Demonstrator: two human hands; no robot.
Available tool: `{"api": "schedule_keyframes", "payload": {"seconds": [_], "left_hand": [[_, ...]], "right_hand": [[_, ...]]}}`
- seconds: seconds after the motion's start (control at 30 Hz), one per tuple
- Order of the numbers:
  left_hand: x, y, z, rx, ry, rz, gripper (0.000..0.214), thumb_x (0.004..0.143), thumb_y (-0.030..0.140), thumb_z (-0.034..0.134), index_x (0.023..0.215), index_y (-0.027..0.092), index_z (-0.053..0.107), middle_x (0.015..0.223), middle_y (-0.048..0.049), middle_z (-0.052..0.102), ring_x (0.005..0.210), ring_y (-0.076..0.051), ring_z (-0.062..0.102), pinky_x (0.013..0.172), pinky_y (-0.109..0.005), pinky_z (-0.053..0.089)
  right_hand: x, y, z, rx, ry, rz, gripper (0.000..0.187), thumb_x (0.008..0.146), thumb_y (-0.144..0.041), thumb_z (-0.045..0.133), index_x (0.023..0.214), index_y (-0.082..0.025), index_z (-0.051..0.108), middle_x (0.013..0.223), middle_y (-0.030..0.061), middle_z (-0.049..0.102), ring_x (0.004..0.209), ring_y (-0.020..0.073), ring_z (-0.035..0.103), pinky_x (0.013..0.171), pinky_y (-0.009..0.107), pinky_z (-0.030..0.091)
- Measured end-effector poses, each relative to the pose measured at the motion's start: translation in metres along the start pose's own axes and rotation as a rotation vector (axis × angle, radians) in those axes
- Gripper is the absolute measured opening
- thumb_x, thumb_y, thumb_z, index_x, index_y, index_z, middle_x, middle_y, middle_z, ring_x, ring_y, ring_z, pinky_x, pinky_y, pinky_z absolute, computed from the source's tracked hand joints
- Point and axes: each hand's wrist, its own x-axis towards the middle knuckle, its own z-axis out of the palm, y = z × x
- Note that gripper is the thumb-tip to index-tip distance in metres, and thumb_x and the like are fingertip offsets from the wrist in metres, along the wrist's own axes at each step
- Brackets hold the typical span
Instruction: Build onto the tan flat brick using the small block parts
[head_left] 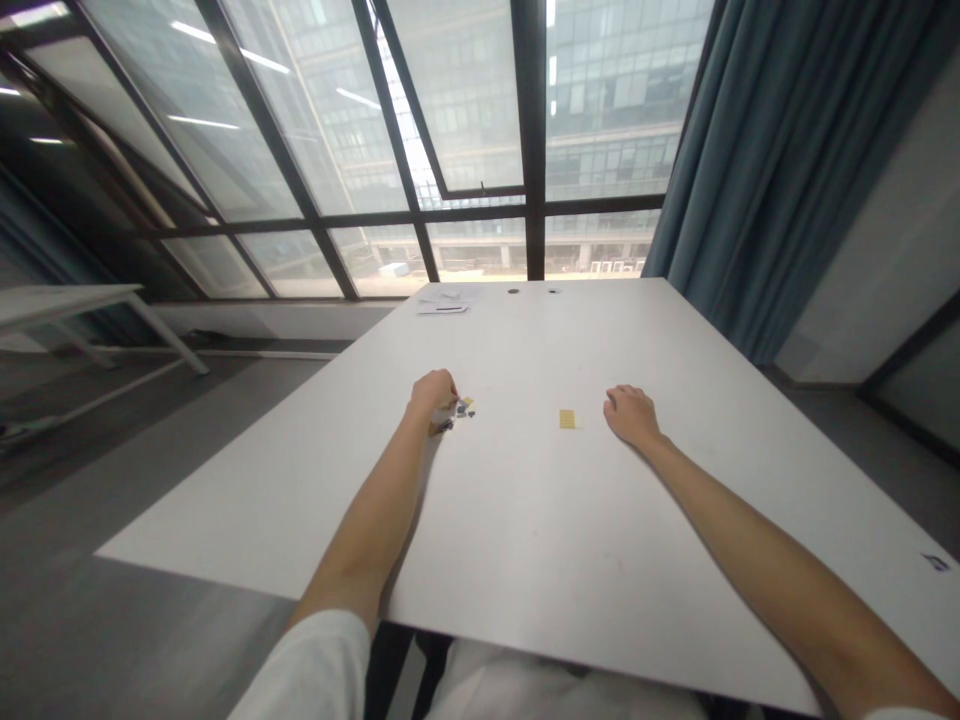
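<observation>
White sleeve (315, 660), ours, left side. Left grip (433, 390): fingertips drawn together at small dark pieces (461, 411); we cannot tell whether one is held. Pieces: loose on the white surface (517, 510), just beside the fingertips. Right grip (631, 414): fingers loosely curled, contents hidden from us. Yellow card (566, 419): between both grips, nearer the right.

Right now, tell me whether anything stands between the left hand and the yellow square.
Small dark and yellow pieces lie beside the left hand, toward the yellow square; past them, nothing visible blocks the way.
</observation>
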Motion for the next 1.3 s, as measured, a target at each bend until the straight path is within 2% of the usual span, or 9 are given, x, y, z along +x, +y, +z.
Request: {"api": "schedule_keyframes", "payload": {"seconds": [0.17,0.33,0.53,0.67,0.83,0.93,1.03,1.13,1.3], "left_hand": [[0.002,-0.003,0.0,-0.009,0.034,-0.056,0.019,0.059,0.025,0.084,0.077,0.019,0.08,0.088,-0.0145,0.078,0.086,-0.026,0.073,0.07,-0.026,0.053],[0.002,0.003,-0.005,-0.26,0.083,-0.09,0.018,0.066,0.026,0.081,0.08,0.015,0.079,0.082,-0.0095,0.076,0.077,-0.02,0.068,0.063,-0.024,0.047],[-0.014,0.042,-0.013,-0.808,-0.012,-0.051,0.031,0.069,0.041,0.08,0.086,0.015,0.078,0.058,0.0007,0.058,0.055,-0.01,0.047,0.05,-0.022,0.032],[-0.025,0.076,-0.005,-0.987,-0.107,-0.014,0.034,0.07,0.044,0.079,0.085,0.015,0.076,0.053,0.0039,0.044,0.049,-0.007,0.036,0.045,-0.022,0.02],[-0.042,0.11,0.014,-1.155,-0.213,0.075,0.04,0.065,0.046,0.082,0.086,0.013,0.075,0.057,0.0046,0.045,0.05,-0.006,0.033,0.045,-0.021,0.018],[-0.055,0.128,0.028,-1.292,-0.271,0.127,0.043,0.061,0.045,0.085,0.088,0.013,0.075,0.057,0.0056,0.045,0.049,-0.005,0.031,0.044,-0.021,0.016],[-0.07,0.143,0.041,-1.374,-0.328,0.165,0.047,0.057,0.046,0.087,0.086,0.012,0.074,0.058,0.0055,0.048,0.049,-0.004,0.031,0.045,-0.022,0.016],[-0.081,0.153,0.051,-1.412,-0.38,0.197,0.049,0.054,0.047,0.089,0.083,0.011,0.074,0.056,0.0066,0.045,0.048,-0.004,0.029,0.045,-0.023,0.012],[-0.088,0.158,0.055,-1.458,-0.417,0.201,0.051,0.051,0.049,0.091,0.081,0.012,0.074,0.053,0.0083,0.04,0.048,-0.004,0.027,0.046,-0.024,0.01]], "right_hand": [[0.0,0.0,0.002,-0.005,0.016,0.001,0.035,0.096,-0.03,0.046,0.122,-0.019,0.068,0.134,0.0127,0.062,0.12,0.0267,0.053,0.102,0.038,0.038],[0.0,-0.001,0.001,-0.006,0.014,0.0,0.036,0.097,-0.03,0.046,0.122,-0.018,0.068,0.135,0.0132,0.062,0.12,0.0273,0.053,0.102,0.039,0.038],[0.0,-0.002,-0.001,0.024,0.009,0.01,0.036,0.096,-0.029,0.046,0.123,-0.019,0.068,0.134,0.0131,0.062,0.12,0.0272,0.053,0.102,0.039,0.037],[0.002,-0.005,-0.004,0.122,0.105,-0.012,0.037,0.095,-0.028,0.047,0.124,-0.017,0.066,0.13,0.0128,0.063,0.119,0.0269,0.052,0.103,0.039,0.037],[-0.002,-0.02,-0.014,0.243,0.267,-0.219,0.037,0.096,-0.031,0.05,0.125,-0.016,0.066,0.127,0.0134,0.062,0.12,0.0271,0.05,0.106,0.04,0.035],[-0.008,-0.032,-0.02,0.285,0.258,-0.374,0.036,0.096,-0.037,0.054,0.126,-0.021,0.066,0.125,0.0111,0.063,0.12,0.0266,0.05,0.106,0.041,0.034],[-0.014,-0.043,-0.022,0.305,0.231,-0.503,0.046,0.094,-0.048,0.06,0.131,-0.022,0.064,0.124,0.0106,0.063,0.119,0.0261,0.05,0.106,0.041,0.034],[-0.017,-0.047,-0.022,0.315,0.218,-0.558,0.047,0.092,-0.05,0.063,0.13,-0.022,0.064,0.123,0.0106,0.064,0.117,0.0256,0.051,0.105,0.041,0.034],[-0.016,-0.047,-0.02,0.369,0.286,-0.613,0.034,0.092,-0.045,0.065,0.119,-0.023,0.069,0.112,0.0087,0.068,0.11,0.0242,0.056,0.102,0.042,0.037]]}}
